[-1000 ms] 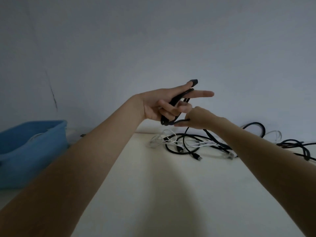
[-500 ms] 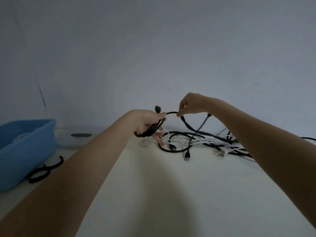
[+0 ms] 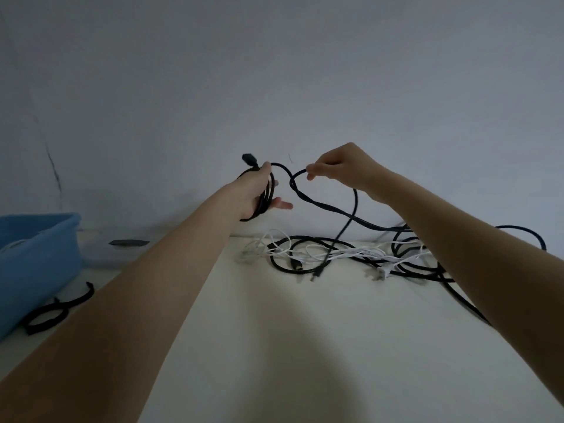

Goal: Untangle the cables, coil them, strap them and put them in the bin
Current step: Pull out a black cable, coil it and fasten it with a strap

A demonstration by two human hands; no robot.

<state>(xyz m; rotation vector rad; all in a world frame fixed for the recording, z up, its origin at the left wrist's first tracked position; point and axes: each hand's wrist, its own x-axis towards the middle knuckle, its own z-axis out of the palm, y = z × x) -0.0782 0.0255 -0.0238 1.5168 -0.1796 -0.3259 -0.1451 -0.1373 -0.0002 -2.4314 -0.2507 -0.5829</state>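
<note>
There, a coil of black cable was gripped in the left hand, while the cable's free run was pinched between right hand fingertips above the table

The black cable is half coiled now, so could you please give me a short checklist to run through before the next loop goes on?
1. Coil held in left hand: ok, loops of the black cable hang round the palm.
2. Right hand pinches the free run: ok.
3. Free run clear of the pile of cables: not ok, it drops into the tangle.
4. Plug end kept above the coil: ok.
5. Straps on the table: ok.
6. Room in the blue bin: cannot tell.
</note>
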